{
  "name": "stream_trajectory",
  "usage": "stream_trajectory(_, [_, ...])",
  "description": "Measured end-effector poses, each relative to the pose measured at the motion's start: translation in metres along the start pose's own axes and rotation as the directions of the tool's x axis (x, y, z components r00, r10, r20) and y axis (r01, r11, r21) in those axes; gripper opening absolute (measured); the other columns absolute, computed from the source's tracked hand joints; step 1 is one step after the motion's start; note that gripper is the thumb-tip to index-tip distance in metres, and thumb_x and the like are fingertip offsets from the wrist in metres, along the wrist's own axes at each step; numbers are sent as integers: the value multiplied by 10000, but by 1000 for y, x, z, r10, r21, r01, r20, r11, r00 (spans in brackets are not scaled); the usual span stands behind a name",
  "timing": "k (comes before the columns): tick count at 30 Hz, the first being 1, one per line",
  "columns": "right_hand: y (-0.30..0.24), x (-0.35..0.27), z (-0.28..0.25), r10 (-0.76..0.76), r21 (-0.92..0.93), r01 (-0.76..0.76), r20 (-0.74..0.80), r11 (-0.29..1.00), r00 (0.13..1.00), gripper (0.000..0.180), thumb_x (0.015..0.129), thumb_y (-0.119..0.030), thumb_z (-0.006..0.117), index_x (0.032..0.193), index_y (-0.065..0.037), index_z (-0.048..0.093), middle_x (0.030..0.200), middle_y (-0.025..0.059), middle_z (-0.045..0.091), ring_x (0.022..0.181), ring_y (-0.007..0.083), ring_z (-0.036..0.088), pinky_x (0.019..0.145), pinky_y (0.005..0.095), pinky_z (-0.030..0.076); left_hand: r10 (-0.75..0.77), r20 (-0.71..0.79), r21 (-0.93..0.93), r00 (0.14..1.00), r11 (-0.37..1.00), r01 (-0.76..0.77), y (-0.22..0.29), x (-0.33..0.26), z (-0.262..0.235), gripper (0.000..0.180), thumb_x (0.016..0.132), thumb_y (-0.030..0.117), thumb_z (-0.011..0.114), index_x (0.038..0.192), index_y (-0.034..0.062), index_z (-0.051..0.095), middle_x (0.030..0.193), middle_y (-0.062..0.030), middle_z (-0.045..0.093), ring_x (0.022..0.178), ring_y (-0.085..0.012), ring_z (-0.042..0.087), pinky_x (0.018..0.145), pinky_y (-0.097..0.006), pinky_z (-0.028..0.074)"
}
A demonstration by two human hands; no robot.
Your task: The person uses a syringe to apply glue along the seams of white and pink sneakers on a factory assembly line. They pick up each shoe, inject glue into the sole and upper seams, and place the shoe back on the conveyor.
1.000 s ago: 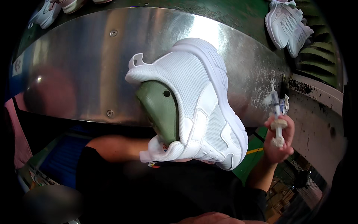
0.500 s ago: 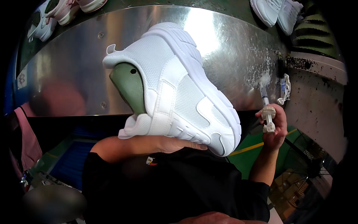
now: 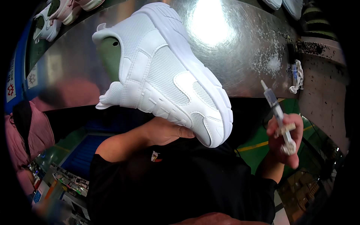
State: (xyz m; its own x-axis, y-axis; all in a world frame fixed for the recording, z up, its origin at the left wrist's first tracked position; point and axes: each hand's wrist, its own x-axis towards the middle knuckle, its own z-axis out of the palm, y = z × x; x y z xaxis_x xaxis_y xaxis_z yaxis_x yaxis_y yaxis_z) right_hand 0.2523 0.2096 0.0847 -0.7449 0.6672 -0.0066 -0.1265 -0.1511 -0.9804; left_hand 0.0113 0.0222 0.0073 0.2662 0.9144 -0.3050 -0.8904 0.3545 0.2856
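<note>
The person is holding a white shoe (image 3: 165, 75) up in front of them with the left hand (image 3: 165, 132), which is cupping it from below, fingers closed on the underside near the toe end. The shoe is tilting, heel up to the left and toe down to the right, hanging in the air above a dull metal sheet (image 3: 240, 52) and not touching it. The right hand (image 3: 285, 138) is wrapping tight around a syringe (image 3: 278, 116), nozzle pointing up and away, well apart from the shoe.

The shoe is looking light for its bulk, I'd say. The upper is white mesh with smooth stitched-on overlays, so it should give under the fingers, but a green last (image 3: 109, 60) is filling the opening and showing at the collar, which probably keeps the whole thing firm and adds some weight at the heel. The thick ribbed sole along the upper edge looks stiff and grippy rather than slick. The best hold seems to be where the hand already is, under the body near the toe, or around the heel, keeping fingers off the clean mesh, which would mark easily.

The syringe is looking thin and brittle by comparison, clear barrel with a pale plunger.

Beyond the sheet, more shoes (image 3: 56, 17) are lying at the top left, and a crumpled rag (image 3: 298, 77) is sitting at the sheet's right edge.
</note>
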Motion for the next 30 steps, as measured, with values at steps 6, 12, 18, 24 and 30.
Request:
stream_trajectory(6, [-17, 20, 33, -89, 256, 26, 238, 966, 967, 734, 650, -634, 706, 1040, -28, 566, 729, 109, 638, 585, 177, 594, 534, 278, 407, -46, -28, 666, 999, 744, 53, 23, -2, 6, 349, 817, 94, 671, 1153, 60, 582, 1128, -66, 611, 1065, -195, 549, 930, -313, 424])
stream_trajectory(12, [-15, 43, 62, -81, 232, 16, 274, 972, 958, 692, 709, -648, 647, 987, -16, 605, 680, 85, 631, 534, 167, 606, 444, 248, 357, -188, -37, 671, 981, 723, 164, 26, -2, 0, 357, 826, 231, 677, 1125, 47, 609, 1093, -82, 633, 1035, -207, 564, 918, -300, 418])
stream_trajectory(18, [-12, 57, 62, -29, 171, -34, 356, 985, 934, 651, 698, -632, 676, 1012, -76, 545, 677, 86, 633, 494, 153, 483, 422, 251, 336, -276, -47, 670, 960, 704, 235, 30, 0, -4, 375, 813, 260, 689, 1113, 46, 618, 1085, -86, 638, 1029, -214, 569, 916, -301, 418])
stream_trajectory(24, [-6, 59, 67, -42, 198, -16, 287, 980, 957, 745, 675, -638, 686, 1001, 27, 604, 704, 102, 641, 543, 175, 600, 450, 258, 371, -283, -19, 748, 959, 633, 202, 28, -1, -4, 388, 798, 243, 703, 1119, 45, 612, 1093, -87, 634, 1032, -216, 569, 915, -308, 421])
stream_trajectory(30, [-13, 62, 63, -39, 113, -4, 377, 994, 925, 733, 651, -635, 708, 976, 17, 618, 694, 107, 643, 491, 176, 549, 441, 262, 371, -207, -20, 848, 978, 515, 126, 33, -2, 0, 403, 783, 226, 717, 1126, 43, 607, 1100, -87, 631, 1035, -218, 569, 914, -315, 424])
